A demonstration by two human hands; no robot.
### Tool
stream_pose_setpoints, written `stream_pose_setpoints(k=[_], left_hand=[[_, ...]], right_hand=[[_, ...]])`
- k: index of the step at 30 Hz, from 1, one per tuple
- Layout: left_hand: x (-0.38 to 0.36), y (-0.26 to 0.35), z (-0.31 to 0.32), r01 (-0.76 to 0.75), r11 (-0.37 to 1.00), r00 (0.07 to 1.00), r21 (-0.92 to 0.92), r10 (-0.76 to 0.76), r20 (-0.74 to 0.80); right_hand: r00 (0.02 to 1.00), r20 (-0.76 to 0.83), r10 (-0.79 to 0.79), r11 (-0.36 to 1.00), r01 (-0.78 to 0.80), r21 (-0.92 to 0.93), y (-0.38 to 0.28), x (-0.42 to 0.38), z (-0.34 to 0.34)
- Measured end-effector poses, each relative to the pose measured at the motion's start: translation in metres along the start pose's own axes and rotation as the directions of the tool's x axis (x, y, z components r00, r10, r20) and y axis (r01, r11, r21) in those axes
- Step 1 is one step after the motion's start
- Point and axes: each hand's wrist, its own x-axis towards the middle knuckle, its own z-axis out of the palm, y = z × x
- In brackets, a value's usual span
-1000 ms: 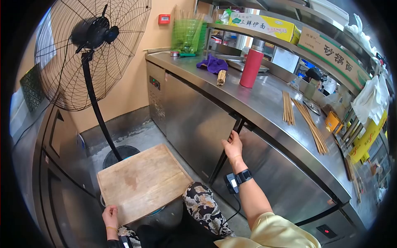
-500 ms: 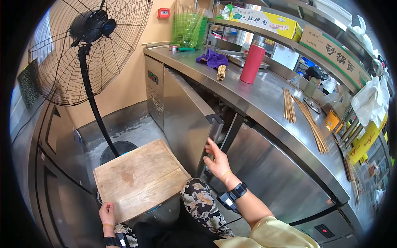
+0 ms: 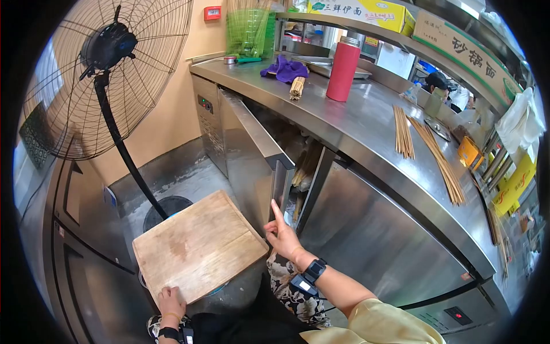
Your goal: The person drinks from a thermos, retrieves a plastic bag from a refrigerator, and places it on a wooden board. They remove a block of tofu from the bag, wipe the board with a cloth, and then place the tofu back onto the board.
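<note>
A wooden cutting board [image 3: 200, 243] lies at a slant in front of me, over something round and bluish mostly hidden beneath it. My left hand [image 3: 171, 304] rests on the board's near edge, its fingers laid over the top surface. At the edge of a half-open steel fridge door [image 3: 252, 137] is my right hand [image 3: 283, 238], with the index finger stretched up against the door and the other fingers loosely bent. Through the gap, bagged goods and a bundle of sticks [image 3: 309, 163] show inside the cabinet, partly in shadow.
A black standing fan [image 3: 109, 49] stands at the left. On the steel counter [image 3: 361, 123] are a red bottle [image 3: 344, 71], a purple cloth [image 3: 285, 70] and bundles of wooden skewers [image 3: 403, 133]. Steel cabinets [image 3: 94, 258] line the left side. A person [image 3: 438, 83] is visible beyond the counter.
The fridge door has swung wider, showing more of the inside. My right hand has moved left with its edge. My left hand has shifted right from the board's corner onto its top.
</note>
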Motion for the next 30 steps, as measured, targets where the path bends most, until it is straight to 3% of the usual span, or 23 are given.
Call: stream_pose_setpoints(k=[3,7,9,12,13,15,17,19,21,23,27,30], left_hand=[[0.002,0.0,-0.002,-0.006,1.0,0.999,0.007,0.006,0.047],[0.003,0.001,0.006,-0.027,0.998,1.0,0.062,0.027,0.004],[0.002,0.006,0.003,-0.028,0.998,0.999,0.062,0.029,-0.019],[0.036,-0.024,0.019,-0.186,0.953,0.965,-0.238,0.223,0.137],[0.043,-0.022,0.017,-0.215,0.922,0.96,-0.322,0.261,0.107],[0.058,0.047,-0.046,-0.261,0.837,0.947,-0.481,0.319,0.04],[0.073,0.104,-0.1,-0.332,0.801,0.934,-0.498,0.352,-0.057],[0.075,0.174,-0.161,-0.515,0.726,0.857,-0.456,0.438,-0.272],[0.086,0.224,-0.2,-0.725,0.613,0.681,-0.316,0.567,-0.463],[0.093,0.271,-0.225,-0.817,0.53,0.549,-0.225,0.598,-0.584],[0.11,0.349,-0.249,-0.914,0.405,0.322,-0.018,0.697,-0.641],[0.142,0.377,-0.222,-0.908,0.4,0.281,0.12,0.798,-0.533]], right_hand=[[0.999,-0.029,-0.021,0.977,0.026,0.212,0.012,0.0,0.02],[0.999,0.027,0.034,0.992,-0.037,0.12,0.034,-0.004,0.021],[0.998,0.05,0.024,0.986,-0.032,0.165,0.036,-0.003,0.018],[0.998,0.057,0.004,0.973,-0.017,0.232,0.043,-0.002,0.019],[0.998,0.055,-0.004,0.968,-0.01,0.252,0.045,-0.001,0.02],[0.999,0.039,-0.002,0.961,-0.009,0.278,0.041,-0.002,0.021],[1.0,0.031,0.0,0.953,-0.01,0.301,0.038,-0.002,0.024],[1.0,0.015,0.003,0.948,-0.007,0.318,0.038,-0.001,0.026],[1.0,-0.016,-0.003,0.942,0.008,0.335,0.038,0.0,0.031],[0.999,-0.04,0.001,0.933,0.013,0.36,0.039,0.0,0.036],[0.998,-0.069,0.005,0.915,0.023,0.402,0.038,0.002,0.043],[0.995,-0.095,-0.002,0.926,0.037,0.375,0.039,0.002,0.046]])
